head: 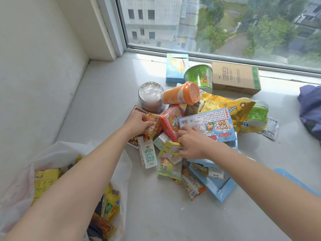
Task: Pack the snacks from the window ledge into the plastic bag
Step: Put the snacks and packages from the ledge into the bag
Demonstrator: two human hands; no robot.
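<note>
A heap of snacks lies on the white window ledge (pixel 104 101). My left hand (pixel 137 120) grips an orange packet of puffed snacks (pixel 152 126) at the heap's left side. My right hand (pixel 192 145) pinches a small yellow packet (pixel 169 148) near the heap's front. The thin white plastic bag (pixel 22 174) lies open at the lower left, under my left forearm, with several yellow and orange packets (pixel 44 181) inside it.
In the heap are a milk carton (pixel 147 153), a pink box (pixel 171 120), a blue box (pixel 213 126), an orange cup (pixel 180 93), a clear tub (pixel 151 98), green cups (pixel 199 76), a yellow bag (pixel 224 106) and a cardboard box (pixel 236 77). Purple cloth (pixel 311 108) lies right.
</note>
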